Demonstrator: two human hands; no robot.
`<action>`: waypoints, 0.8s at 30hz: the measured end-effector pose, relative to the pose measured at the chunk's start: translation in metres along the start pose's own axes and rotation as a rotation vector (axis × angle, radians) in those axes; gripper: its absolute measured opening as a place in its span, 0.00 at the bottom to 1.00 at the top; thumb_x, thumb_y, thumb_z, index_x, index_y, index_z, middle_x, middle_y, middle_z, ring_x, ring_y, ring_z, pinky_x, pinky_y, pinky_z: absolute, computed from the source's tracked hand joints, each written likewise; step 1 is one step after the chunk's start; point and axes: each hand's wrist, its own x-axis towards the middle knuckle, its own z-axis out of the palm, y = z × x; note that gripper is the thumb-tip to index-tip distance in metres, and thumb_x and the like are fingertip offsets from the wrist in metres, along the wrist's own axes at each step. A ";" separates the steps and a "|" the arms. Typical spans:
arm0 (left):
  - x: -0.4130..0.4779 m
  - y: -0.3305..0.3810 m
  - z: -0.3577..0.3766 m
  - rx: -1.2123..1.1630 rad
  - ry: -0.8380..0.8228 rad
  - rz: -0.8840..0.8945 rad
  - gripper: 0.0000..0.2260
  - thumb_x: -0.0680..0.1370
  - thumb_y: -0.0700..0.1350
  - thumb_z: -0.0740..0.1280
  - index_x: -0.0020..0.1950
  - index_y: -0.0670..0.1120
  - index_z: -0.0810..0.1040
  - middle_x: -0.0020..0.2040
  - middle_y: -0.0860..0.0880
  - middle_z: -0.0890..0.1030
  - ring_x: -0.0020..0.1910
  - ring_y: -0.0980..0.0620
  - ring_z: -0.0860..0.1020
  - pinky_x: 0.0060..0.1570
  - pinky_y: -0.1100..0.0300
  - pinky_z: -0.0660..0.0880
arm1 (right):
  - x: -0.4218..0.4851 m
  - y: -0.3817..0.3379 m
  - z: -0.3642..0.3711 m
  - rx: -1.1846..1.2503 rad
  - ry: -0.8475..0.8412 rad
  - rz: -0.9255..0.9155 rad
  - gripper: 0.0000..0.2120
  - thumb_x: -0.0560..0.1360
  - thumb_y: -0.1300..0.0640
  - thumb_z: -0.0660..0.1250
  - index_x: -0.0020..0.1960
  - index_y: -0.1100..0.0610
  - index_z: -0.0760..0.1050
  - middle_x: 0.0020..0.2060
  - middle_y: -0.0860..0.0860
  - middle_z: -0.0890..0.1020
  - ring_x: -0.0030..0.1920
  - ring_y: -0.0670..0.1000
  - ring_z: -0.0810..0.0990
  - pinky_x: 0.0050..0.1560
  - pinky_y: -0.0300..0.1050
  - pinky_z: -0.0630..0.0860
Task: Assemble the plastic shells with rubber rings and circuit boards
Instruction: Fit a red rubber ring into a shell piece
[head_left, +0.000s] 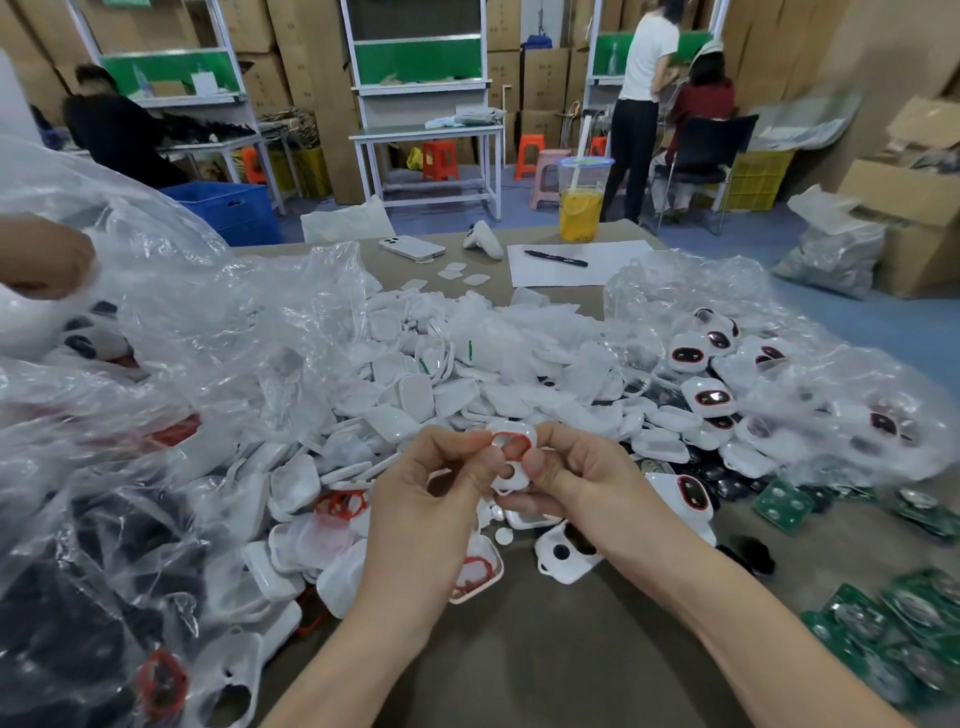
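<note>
Both hands, left hand and right hand, pinch one white shell mid-air, seating its red rubber ring (lifted off the surface for fingertip access).

Left hand, right hand; fingers curled

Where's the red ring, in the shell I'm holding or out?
In, at least partly: the red ring lines the rim of the white shell held by the left hand and right hand. Fingers hide its near edge.
</note>
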 end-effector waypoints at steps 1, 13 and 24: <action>0.000 0.000 -0.001 0.017 -0.005 0.002 0.05 0.71 0.48 0.75 0.41 0.49 0.81 0.42 0.53 0.86 0.42 0.60 0.83 0.41 0.73 0.74 | 0.000 0.000 0.000 -0.015 -0.004 -0.005 0.09 0.75 0.54 0.66 0.50 0.57 0.81 0.45 0.53 0.87 0.49 0.55 0.87 0.48 0.38 0.81; 0.003 0.006 -0.006 0.142 -0.089 -0.032 0.05 0.77 0.42 0.72 0.51 0.50 0.85 0.44 0.53 0.86 0.44 0.58 0.83 0.44 0.70 0.76 | -0.002 -0.004 0.006 -0.123 -0.031 -0.071 0.09 0.76 0.51 0.65 0.43 0.41 0.83 0.42 0.49 0.86 0.49 0.51 0.86 0.50 0.39 0.80; -0.003 0.006 -0.001 0.188 -0.015 0.050 0.03 0.80 0.44 0.69 0.48 0.52 0.81 0.43 0.57 0.85 0.44 0.61 0.81 0.43 0.73 0.73 | -0.004 -0.002 0.006 -0.183 -0.023 -0.090 0.07 0.81 0.52 0.65 0.52 0.43 0.82 0.47 0.49 0.86 0.52 0.49 0.85 0.52 0.42 0.81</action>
